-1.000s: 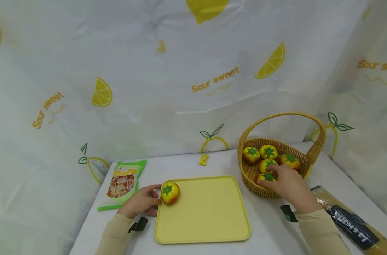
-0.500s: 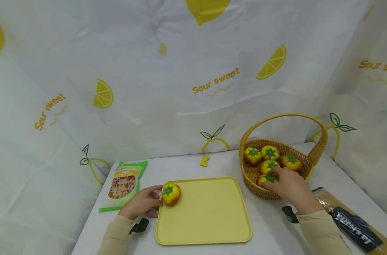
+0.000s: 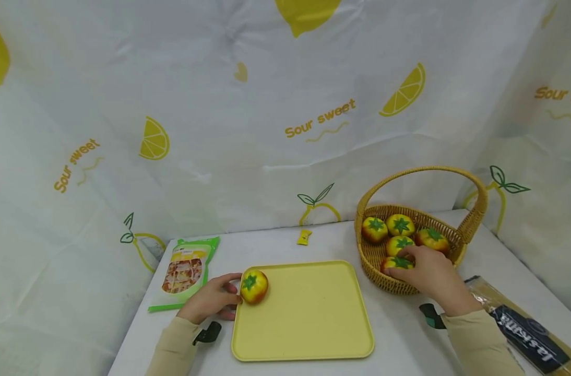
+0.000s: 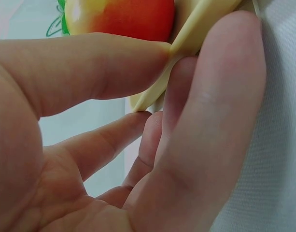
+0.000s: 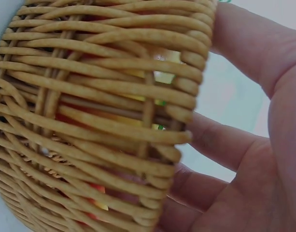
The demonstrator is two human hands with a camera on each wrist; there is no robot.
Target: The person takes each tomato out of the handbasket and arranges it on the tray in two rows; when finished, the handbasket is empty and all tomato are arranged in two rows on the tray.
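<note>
In the head view my left hand (image 3: 213, 299) is at the left edge of a yellow tray (image 3: 309, 318). The left wrist view shows its thumb on the tray's rim (image 4: 193, 29), with the fingers curled on the outer side and underneath. One red-and-yellow tomato (image 3: 254, 286) with a green star-shaped top sits in the tray's upper left corner. My right hand (image 3: 433, 274) reaches over the front rim of a wicker basket (image 3: 384, 283); its thumb and fingers close round the front tomato (image 3: 400, 262). Basket weave (image 5: 99, 96) hides those fingertips in the right wrist view.
Several more tomatoes (image 3: 400, 225) lie in the basket, whose tall handle (image 3: 426, 168) arches above. A green-edged food packet (image 3: 184, 274) lies left of the tray. A small yellow wrapper (image 3: 304, 237) lies behind it. A pasta pack (image 3: 525, 329) lies at the right.
The right hand's fingers have settled lower and closer round the front tomato in the basket. The left hand stays at the tray's edge, and the whole head view shifts slightly.
</note>
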